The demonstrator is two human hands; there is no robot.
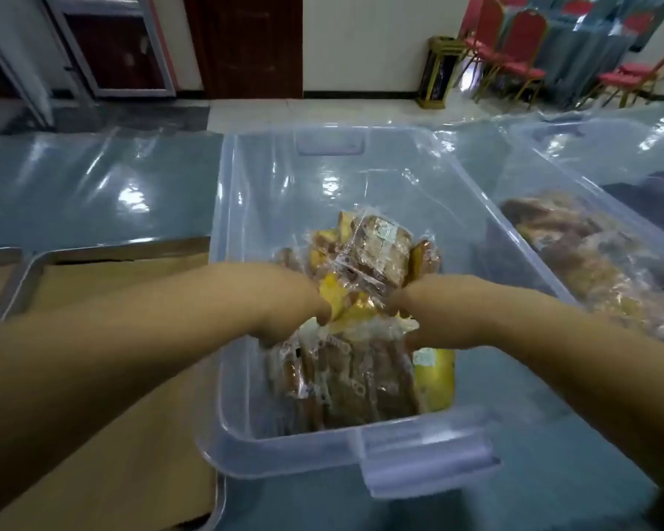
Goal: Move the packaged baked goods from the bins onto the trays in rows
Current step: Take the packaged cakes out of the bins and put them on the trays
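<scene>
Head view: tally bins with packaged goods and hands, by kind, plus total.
Bins holding packaged goods: 2, centre bin and right bin
Hands: 2, left hand and right hand, both in centre bin
Total: 4

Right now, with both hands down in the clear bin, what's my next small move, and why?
Probably lift straight up, above the rim of the bin. Your left hand and right hand both seem to grip the wrapped packs, which sit inside it, and the paper-lined tray lies to its left.
</scene>
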